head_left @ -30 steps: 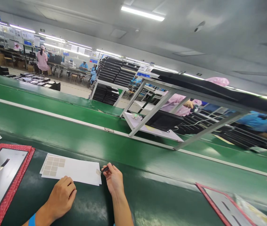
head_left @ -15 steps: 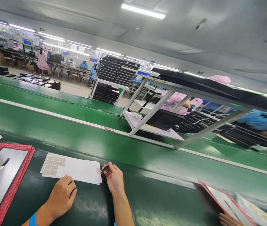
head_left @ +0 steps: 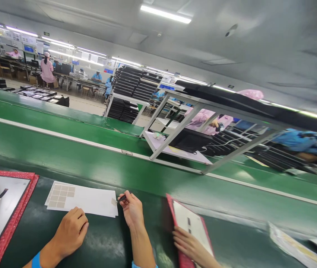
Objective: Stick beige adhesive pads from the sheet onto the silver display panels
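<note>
Pinching a black tool [head_left: 122,198] in the right grip [head_left: 132,210], left grip [head_left: 70,232] empty; panel [head_left: 4,197] lying in red tray [head_left: 14,227].

Small dark object [head_left: 122,198] in the right hand [head_left: 132,210]: mostly hidden by the fingers, kind too small to tell. Left hand [head_left: 70,232] shows only its back, palm hidden. Red-bordered tray [head_left: 15,222] cut off by the left and bottom edges; printed sheet [head_left: 295,245] at near right blurred, text unreadable; co-worker's hand [head_left: 192,242] cut off at bottom edge.

Right hand [head_left: 132,210] pinches a dark strip [head_left: 122,198] by white paper [head_left: 88,201].
</note>
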A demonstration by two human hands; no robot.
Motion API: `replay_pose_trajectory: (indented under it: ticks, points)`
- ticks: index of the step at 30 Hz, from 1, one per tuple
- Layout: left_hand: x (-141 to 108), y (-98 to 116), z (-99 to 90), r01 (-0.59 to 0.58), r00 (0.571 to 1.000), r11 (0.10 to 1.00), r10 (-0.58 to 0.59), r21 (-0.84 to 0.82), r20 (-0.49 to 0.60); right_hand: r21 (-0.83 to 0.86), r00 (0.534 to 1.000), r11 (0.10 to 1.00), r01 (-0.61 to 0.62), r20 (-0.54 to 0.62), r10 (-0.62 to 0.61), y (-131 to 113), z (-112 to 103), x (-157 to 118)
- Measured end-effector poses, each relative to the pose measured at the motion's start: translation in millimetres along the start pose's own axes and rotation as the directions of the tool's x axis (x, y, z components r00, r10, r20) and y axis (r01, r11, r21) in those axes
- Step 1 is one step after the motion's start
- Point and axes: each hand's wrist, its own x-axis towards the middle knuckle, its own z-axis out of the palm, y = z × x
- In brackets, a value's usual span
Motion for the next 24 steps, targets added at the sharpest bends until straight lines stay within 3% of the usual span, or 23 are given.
replay_pose_trajectory:
  ticks: [4,9,11,15,18,21,24]
  points:
    - [2.6,-6.3,1.3,-0.081,0.996,0.997,0.082,0.019,-0.045,-0.05,0.998,0.998,0.023,-0.06,-0.026,-45.2,-57.3,-11.4]
    - [7.6,-9.5,-1.8,-0.131,0.987,0.991,0.13,-0.003,-0.093,-0.086,0.986,0.992,0.089,-0.133,-0.1,-94.5,-85.3,-4.4]
    - [9.4,-9.1,-5.3,-0.139,0.986,0.99,0.139,0.006,-0.094,-0.078,0.98,0.991,0.104,-0.161,-0.116,-94.0,-85.1,-2.2]
    - [11.7,-7.9,-12.9,-0.171,0.984,0.983,0.174,0.067,-0.039,-0.022,0.975,0.997,0.068,-0.209,-0.072,-56.0,-79.4,-4.5]
    - [15.3,2.4,-12.6,-0.176,0.984,0.981,0.173,0.084,0.04,0.027,0.955,0.998,0.058,-0.293,-0.047,-40.1,-93.2,-9.4]
    - [26.7,34.1,3.7,-0.196,0.974,0.978,0.186,0.068,0.132,0.03,0.88,0.993,0.116,-0.467,-0.088,-49.1,-125.9,-12.9]
    - [48.2,83.5,40.3,-0.307,0.921,0.952,0.297,-0.002,0.251,0.011,0.828,0.993,0.12,-0.552,-0.094,-58.6,-149.7,-13.8]
